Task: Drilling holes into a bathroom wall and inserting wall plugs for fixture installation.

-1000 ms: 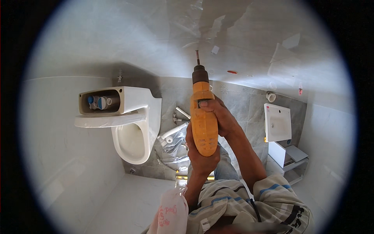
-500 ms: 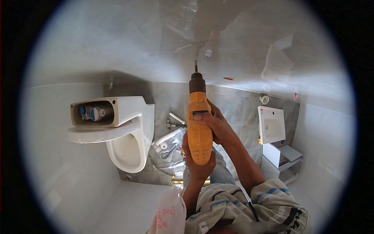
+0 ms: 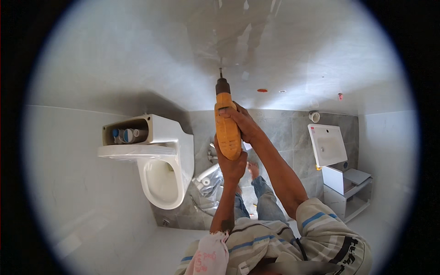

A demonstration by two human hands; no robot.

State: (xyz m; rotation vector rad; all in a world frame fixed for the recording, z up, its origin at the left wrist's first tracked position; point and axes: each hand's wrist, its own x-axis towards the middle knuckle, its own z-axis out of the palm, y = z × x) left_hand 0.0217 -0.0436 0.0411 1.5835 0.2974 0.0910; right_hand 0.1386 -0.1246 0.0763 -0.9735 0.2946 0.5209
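Note:
Both of my hands grip an orange power drill with a dark chuck, held out at arm's length. Its thin bit points at the glossy grey wall, and the tip appears to meet the surface. My left hand wraps round the drill's rear handle, its fingers partly hidden under the body. Farther forward, my right hand clasps the body behind the chuck, thumb across the top. A reddish mark shows on the wall right of the bit.
At left stands a white toilet with its tank uncovered and fittings inside. White pipes in clear plastic lie on the grey tiles. To the right are a white washbasin, an open cabinet and a white pipe end.
My arms reach farther forward, with the drill moved up and slightly left in view. The view has shifted, and more of my legs and a foot show below. Both hands keep their hold.

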